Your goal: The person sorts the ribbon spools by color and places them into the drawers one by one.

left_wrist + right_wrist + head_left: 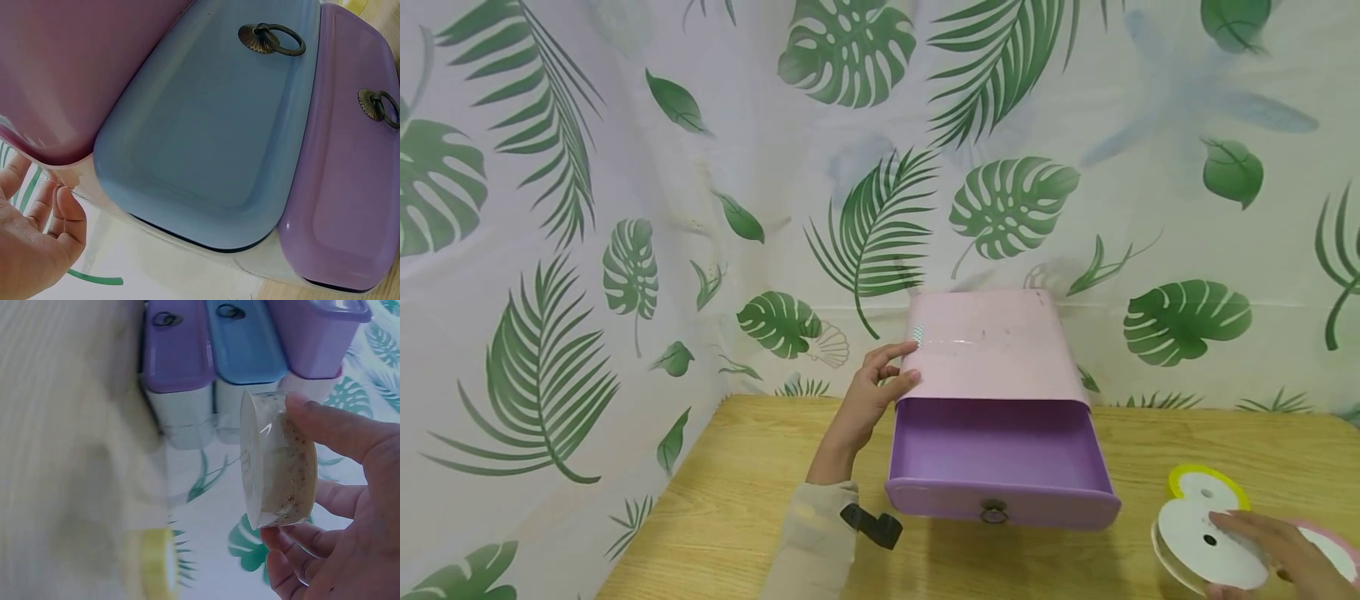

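Observation:
A pink drawer cabinet (985,346) stands at the middle of the table, its purple top drawer (925,498) pulled out and bare inside. My left hand (876,392) rests on the cabinet's left side near its top edge, fingers loosely bent. In the left wrist view, a blue drawer (206,137) and a lower purple drawer (350,162) are closed. At the lower right, my right hand (1292,546) holds a white ribbon spool (1183,533) between thumb and fingers. Gold-speckled ribbon (287,469) shows around that spool in the right wrist view.
A yellow-rimmed spool (1236,487) lies on the wooden table (700,500) behind the held one. Partly hidden by my right hand is a pink-rimmed spool (1333,546). A leaf-patterned sheet (662,183) hangs behind and to the left. Metal ring pulls (275,39) stick out from the drawer fronts.

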The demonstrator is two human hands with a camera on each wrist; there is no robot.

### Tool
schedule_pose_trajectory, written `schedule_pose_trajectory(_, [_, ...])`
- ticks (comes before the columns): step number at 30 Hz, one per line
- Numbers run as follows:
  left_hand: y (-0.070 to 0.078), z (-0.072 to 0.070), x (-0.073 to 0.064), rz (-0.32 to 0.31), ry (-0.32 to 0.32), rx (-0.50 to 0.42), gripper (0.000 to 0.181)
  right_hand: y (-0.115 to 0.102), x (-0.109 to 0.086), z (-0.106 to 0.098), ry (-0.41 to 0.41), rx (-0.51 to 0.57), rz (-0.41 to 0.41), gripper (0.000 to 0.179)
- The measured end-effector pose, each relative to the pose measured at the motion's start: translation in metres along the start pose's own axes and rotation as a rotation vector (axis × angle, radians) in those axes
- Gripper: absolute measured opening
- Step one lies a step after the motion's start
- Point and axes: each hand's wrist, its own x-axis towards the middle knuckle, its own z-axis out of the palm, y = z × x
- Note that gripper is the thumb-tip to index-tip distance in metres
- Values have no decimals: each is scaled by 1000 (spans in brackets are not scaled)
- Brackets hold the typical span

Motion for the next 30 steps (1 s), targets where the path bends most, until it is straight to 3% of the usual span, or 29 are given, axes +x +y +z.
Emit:
schedule_pose_trajectory(3, [0,0,0,0,2,4,52,-8,-2,-4,88,48,-56,66])
schedule_pose_trajectory(8, [0,-1,1,6,1,12,52,-19,-10,-3,304,107,-101,72])
schedule_pose_trajectory(11, [-1,0,1,4,0,18,51,-27,-11,-8,373,114,-137,74])
schedule_pose_trajectory(16, [-1,0,1,2,3,15,51,-44,-9,-24,353,110,-100,75])
schedule_pose_trajectory(20, [1,1,0,4,4,13,50,-56,-9,-33,402,111,-60,76])
schedule_pose_trajectory(26, [0,1,1,1,4,15,50,-67,-8,-39,474,133,-86,74])
schedule_pose_trajectory(30, [-1,0,1,-1,4,16,50,-75,-5,-43,503,173,-166,75])
